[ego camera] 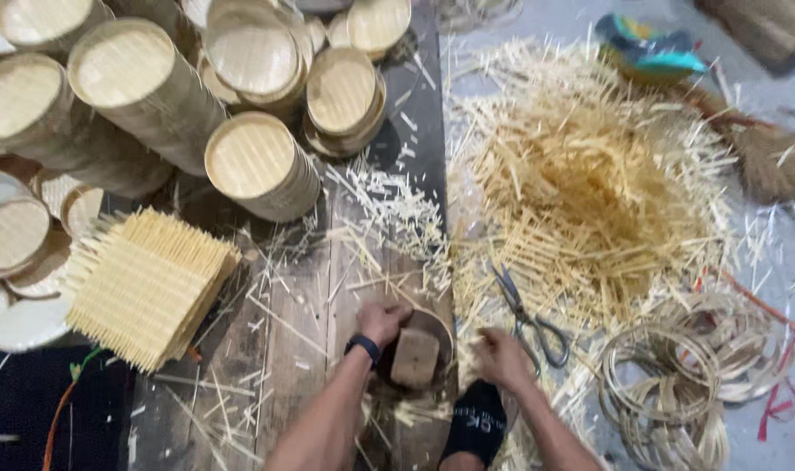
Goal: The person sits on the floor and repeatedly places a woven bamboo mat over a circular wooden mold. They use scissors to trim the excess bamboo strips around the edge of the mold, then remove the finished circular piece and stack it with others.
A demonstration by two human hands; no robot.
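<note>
My left hand (382, 321) rests on a small wooden block (415, 357) and a thin bamboo ring (443, 324) at the near edge of the dark wooden workbench (310, 296). It wears a dark wristband. My right hand (500, 358) hovers just right of the block, fingers curled, above loose bamboo strips; I cannot tell what it grips. A foot in a black sock (477, 423) sits below the hands. Grey scissors (528, 318) lie just right of my right hand.
A stack of square woven bamboo mats (144, 283) lies on the left. Stacks of round woven lids (258, 166) fill the back left. A large heap of bamboo offcuts (589, 192) covers the floor on the right, with coiled bamboo rings (668, 384) and a broom (777, 161).
</note>
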